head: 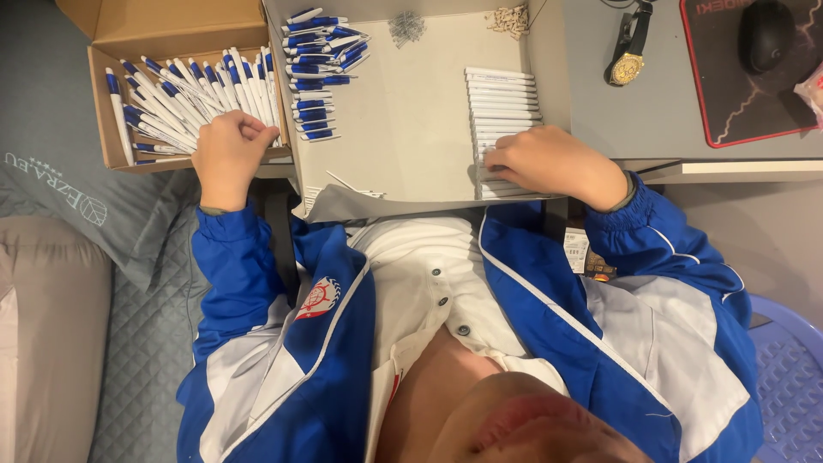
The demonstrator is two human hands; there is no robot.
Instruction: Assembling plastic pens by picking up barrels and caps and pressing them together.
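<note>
On the left, our left hand [227,154] curls into a loose fist at the near edge of the box [107,129] of blue-and-white pens [171,99]; whether it grips one we cannot tell. To the right, our right hand [549,161] lays bent fingers on the near end of the white barrels [504,99] on the tray [411,111]; its grip is hidden. Lifting one barrel alone should keep the row straight.
</note>
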